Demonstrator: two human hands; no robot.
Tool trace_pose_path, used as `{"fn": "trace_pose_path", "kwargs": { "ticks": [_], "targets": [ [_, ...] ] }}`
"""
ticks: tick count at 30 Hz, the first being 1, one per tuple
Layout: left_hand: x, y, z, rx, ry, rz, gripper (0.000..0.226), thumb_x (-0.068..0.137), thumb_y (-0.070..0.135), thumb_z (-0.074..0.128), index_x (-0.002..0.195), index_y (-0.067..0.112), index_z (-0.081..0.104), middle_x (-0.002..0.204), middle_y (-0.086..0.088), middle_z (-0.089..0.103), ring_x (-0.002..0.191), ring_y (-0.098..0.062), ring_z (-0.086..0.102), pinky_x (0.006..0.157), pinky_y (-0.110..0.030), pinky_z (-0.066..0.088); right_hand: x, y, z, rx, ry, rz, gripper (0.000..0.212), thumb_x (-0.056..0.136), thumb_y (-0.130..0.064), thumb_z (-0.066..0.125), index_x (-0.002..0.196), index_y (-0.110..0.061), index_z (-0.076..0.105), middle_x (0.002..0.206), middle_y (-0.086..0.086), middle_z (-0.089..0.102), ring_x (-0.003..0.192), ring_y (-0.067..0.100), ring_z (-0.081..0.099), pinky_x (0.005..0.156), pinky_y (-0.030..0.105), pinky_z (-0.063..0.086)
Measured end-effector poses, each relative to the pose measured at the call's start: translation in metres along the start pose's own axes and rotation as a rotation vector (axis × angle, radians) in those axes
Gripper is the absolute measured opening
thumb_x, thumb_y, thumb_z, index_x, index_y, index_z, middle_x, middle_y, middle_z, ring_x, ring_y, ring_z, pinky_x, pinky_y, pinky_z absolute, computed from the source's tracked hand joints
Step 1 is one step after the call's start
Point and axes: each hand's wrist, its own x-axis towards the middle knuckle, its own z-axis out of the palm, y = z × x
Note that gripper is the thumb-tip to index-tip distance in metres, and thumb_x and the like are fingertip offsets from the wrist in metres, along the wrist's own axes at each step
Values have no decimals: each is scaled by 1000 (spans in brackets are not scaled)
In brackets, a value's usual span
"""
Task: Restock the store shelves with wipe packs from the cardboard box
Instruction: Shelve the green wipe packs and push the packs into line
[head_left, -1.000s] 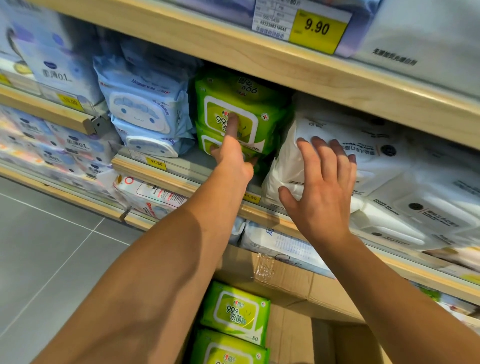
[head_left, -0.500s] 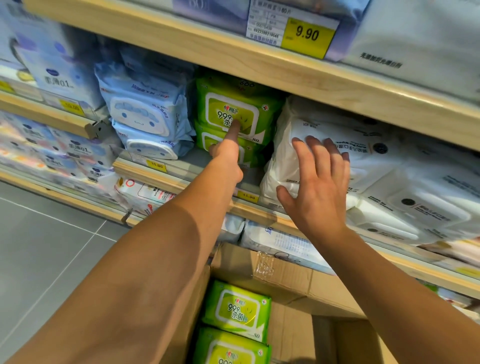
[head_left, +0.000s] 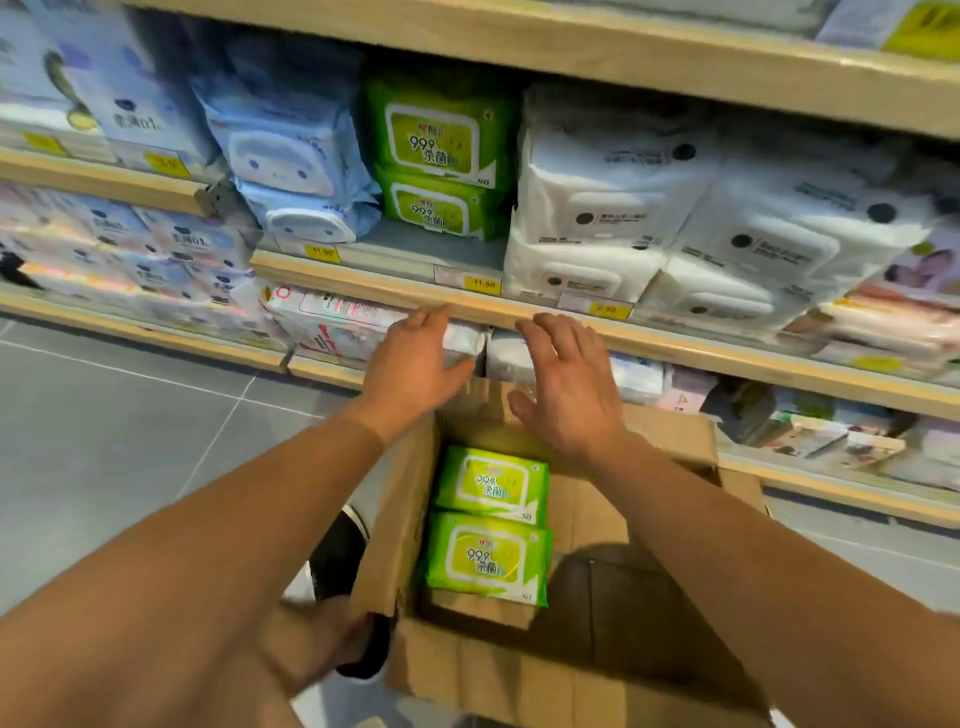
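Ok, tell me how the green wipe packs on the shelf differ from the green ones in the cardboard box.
The shelf green packs are stacked one on top of the other with labels facing out; the box green packs lie flat side by side, labels up. The shelf pair sits between blue packs and white packs; the box pair has bare cardboard box floor beside it. Both pairs show the same green 99.9 label.

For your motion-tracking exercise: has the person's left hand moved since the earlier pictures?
Yes. The left hand has dropped from the stacked green wipe packs on the shelf to below the wooden shelf edge, above the cardboard box.
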Motion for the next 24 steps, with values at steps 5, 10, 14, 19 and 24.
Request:
{"fn": "trace_pose_path", "kwargs": {
  "ticks": [5, 10, 14, 19, 24],
  "targets": [
    [-59, -8, 49, 201, -211, 112, 76, 82, 44, 62, 146, 16, 33, 149, -11, 37, 133, -33, 37, 108, -42, 35, -69, 7, 42, -37, -338, 12, 79, 80, -42, 65, 147, -17, 34, 149, 7, 35, 139, 32, 26, 117, 46, 19],
    [-104, -19, 107, 335, -372, 136, 79, 82, 50, 58, 148, 20, 27, 152, -6, 33, 139, -28, 28, 111, -41, 30, -119, 18, 76, -14, -533, 36, 80, 85, -45, 63, 150, -20, 24, 153, 5, 27, 143, 31, 18, 118, 44, 11],
    [-129, -27, 143, 394, -516, 141, 79, 85, 52, 55, 150, 23, 20, 155, -3, 26, 141, -27, 24, 112, -42, 29, -149, 31, 99, 5, -658, 58, 80, 87, -44, 61, 151, -21, 20, 155, 5, 23, 144, 30, 15, 119, 42, 10],
    [-134, -38, 178, 391, -632, 117, 83, 83, 54, 58, 150, 23, 19, 156, -4, 23, 142, -27, 20, 114, -45, 26, -170, 46, 126, -1, -766, 63, 81, 85, -43, 61, 151, -20, 21, 153, 5, 25, 142, 30, 18, 119, 40, 12],
    [-122, -47, 211, 333, -725, 22, 89, 77, 48, 69, 147, 22, 21, 150, -4, 25, 139, -29, 21, 111, -51, 28, -178, 52, 149, 63, -835, 97, 78, 84, -37, 62, 149, -20, 23, 153, 4, 26, 141, 29, 20, 117, 38, 14]
  ]
}}
